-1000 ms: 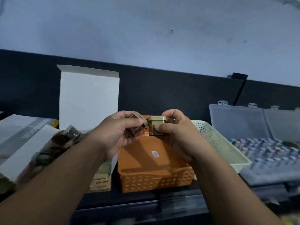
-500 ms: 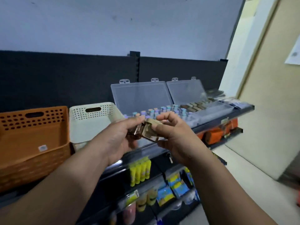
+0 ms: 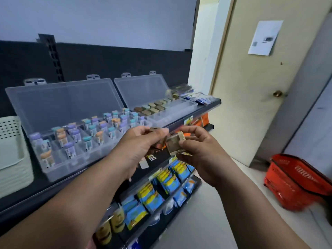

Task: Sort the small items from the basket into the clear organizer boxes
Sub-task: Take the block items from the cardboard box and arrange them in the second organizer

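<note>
Both my hands are raised in front of the shelf. My right hand (image 3: 201, 155) pinches a small tan-capped box (image 3: 175, 143). My left hand (image 3: 142, 146) grips small brownish items (image 3: 158, 139) of the same kind beside it. Behind them stand two clear organizer boxes with lids open. The left organizer (image 3: 71, 159) holds several small bottles with purple, teal and orange caps. The right organizer (image 3: 172, 112) holds a row of tan and green capped pieces in its far half; its near half looks bare. A cream perforated basket (image 3: 12, 151) shows at the left edge.
The organizers sit on a dark shelf (image 3: 53, 187). Lower shelves carry blue and yellow packets (image 3: 167, 180) and yellow bottles (image 3: 116, 221). A red shopping basket (image 3: 294, 182) sits on the floor at right, beside a closed beige door (image 3: 260, 87).
The view has swung right: the orange basket and white carton left the frame, the organizers, door and red basket came in. My hands keep holding the small items close together.
</note>
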Motion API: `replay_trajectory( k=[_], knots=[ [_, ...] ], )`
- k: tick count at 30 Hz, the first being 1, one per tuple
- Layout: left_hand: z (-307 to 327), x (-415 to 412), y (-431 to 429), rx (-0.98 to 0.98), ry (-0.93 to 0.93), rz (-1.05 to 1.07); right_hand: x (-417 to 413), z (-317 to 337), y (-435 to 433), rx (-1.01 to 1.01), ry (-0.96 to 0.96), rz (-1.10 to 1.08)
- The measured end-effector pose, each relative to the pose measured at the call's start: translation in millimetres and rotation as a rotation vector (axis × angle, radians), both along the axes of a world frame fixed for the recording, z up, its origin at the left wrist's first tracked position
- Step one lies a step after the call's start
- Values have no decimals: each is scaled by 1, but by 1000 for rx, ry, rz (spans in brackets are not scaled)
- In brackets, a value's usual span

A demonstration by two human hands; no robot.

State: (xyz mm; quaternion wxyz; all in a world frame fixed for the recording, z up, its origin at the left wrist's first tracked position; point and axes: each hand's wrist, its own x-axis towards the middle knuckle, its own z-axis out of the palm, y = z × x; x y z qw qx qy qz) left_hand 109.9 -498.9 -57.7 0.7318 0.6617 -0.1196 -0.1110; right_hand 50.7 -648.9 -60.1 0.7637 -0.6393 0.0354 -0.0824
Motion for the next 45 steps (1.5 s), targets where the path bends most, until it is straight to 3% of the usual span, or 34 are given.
replay_trajectory(
  k=[4, 12, 23, 27, 35, 40, 45],
  knots=[
    [-4, 38, -34, 79, -103, 27, 28, -3, -33, -32, 18, -54],
    [13, 139, -93, 256, -273, 125, 130, 18, -96, -317, 13, -205],
    [14, 239, -143, 486, -285, 248, 251, 6, -168, -543, -76, -278],
    [2, 272, -163, 559, -316, 335, 305, 2, -196, -641, -123, -201],
    [-4, 323, -207, 739, -201, 463, 415, -4, -234, -983, -238, 68],
    [-11, 334, -220, 946, -168, 452, 443, -18, -235, -1119, -254, 263],
    [-17, 343, -229, 1015, -142, 453, 457, -27, -231, -1238, -241, 340]
  ],
)
